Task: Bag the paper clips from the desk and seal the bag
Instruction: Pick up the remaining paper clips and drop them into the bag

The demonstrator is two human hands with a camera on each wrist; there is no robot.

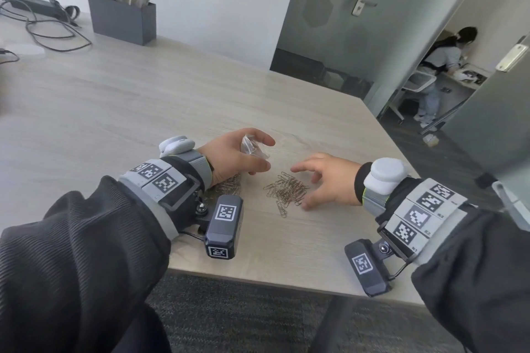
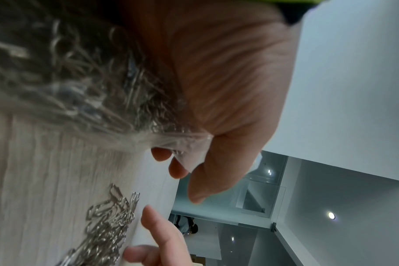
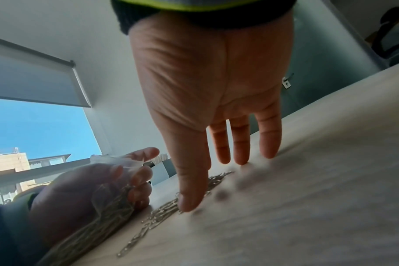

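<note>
Here your left hand [image 1: 232, 156] grips a small clear plastic bag [image 1: 253, 147] while your right hand [image 1: 327, 180] hovers spread over loose clips.

The bag stands on the pale wood-grain desk [image 1: 143, 100], its neck gathered in your curled fingers, silvery wire paper clips showing inside it; your right hand holds nothing, fingers relaxed and splayed, fingertips [image 3: 241, 160] at the desk; a loose heap of silvery wire paper clips [image 1: 286, 190] lies between both hands, just beside the bag.

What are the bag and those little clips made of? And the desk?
The bag, held in the left hand, looks like thin clear plastic: see-through, crinkly, glinting. The paper clips look like bent metal wire, shiny and silvery. The desk shows pale wood grain with a matte finish; possibly laminate rather than solid wood.
</note>
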